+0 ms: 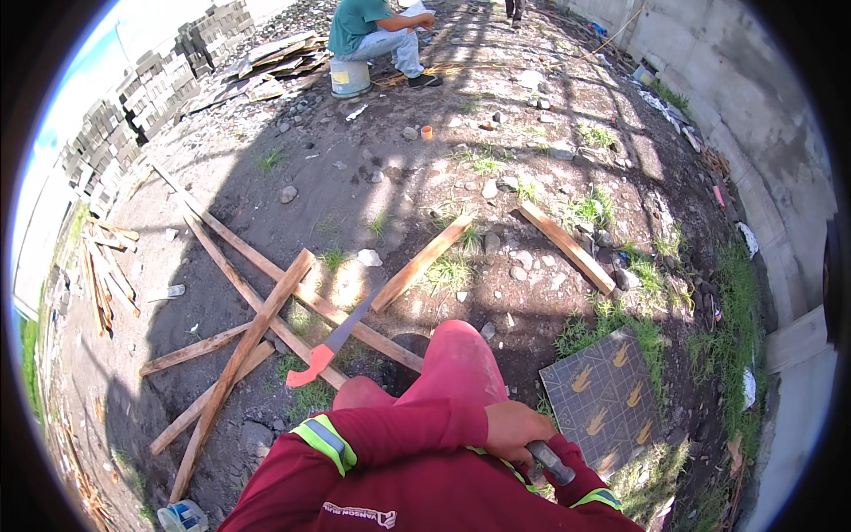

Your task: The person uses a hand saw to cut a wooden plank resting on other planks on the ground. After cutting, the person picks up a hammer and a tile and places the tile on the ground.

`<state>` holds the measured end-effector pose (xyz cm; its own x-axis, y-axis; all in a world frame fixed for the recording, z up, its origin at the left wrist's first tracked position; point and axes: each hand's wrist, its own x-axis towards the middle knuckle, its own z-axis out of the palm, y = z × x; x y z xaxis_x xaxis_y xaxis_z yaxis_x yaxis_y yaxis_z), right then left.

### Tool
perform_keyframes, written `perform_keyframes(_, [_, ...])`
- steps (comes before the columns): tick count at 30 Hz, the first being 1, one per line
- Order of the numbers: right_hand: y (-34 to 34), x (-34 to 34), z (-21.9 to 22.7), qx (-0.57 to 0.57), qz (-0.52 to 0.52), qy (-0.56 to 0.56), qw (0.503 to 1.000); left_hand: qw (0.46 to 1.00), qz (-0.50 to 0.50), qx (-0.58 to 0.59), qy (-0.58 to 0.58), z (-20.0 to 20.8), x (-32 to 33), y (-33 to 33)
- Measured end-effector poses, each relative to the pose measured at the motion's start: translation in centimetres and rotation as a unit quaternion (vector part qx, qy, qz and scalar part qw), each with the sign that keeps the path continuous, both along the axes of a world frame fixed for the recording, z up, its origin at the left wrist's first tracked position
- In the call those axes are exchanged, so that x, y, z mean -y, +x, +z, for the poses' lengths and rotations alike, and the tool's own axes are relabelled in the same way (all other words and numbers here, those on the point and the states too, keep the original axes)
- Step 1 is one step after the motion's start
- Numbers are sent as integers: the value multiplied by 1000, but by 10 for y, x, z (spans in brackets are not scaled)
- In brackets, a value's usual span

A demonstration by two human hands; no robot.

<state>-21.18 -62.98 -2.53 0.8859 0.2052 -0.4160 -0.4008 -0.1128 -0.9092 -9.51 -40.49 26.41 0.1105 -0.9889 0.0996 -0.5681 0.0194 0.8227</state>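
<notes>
My left arm, in a dark red sleeve with a reflective band, crosses in front of my body. At its end my left hand [516, 427] is closed on a hammer [551, 464]; its grey metal end sticks out below the fist, and the rest is hidden. The right sleeve bends in from the lower right behind that fist, and my right hand is out of sight. Ahead of my knees lies a handsaw [334, 340] with an orange handle, resting across long wooden boards [253, 257]. Its blade tip reaches a short wooden piece [424, 262].
Another short board [567, 246] lies ahead right; a dark patterned panel [603, 390] lies beside my right knee. A person [372, 40] sits on a bucket [350, 78] farther off. Concrete blocks [160, 89] are stacked far left; a concrete wall [745, 97] runs along the right.
</notes>
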Motion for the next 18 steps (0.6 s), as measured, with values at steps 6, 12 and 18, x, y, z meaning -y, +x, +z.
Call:
perform_keyframes(6, [-5, 7, -18, -112, -22, 84, 990, 998, -28, 39, -35, 16, 8, -10])
perform_keyframes(12, [-13, 1, 5, -135, -13, 106, 985, 997, -31, -64, -24, 14, 4, -4])
perform_keyframes(18, [-3, -3, 57, -116, 39, 85, 989, 995, -90, 26, -45, -6, 23, -28])
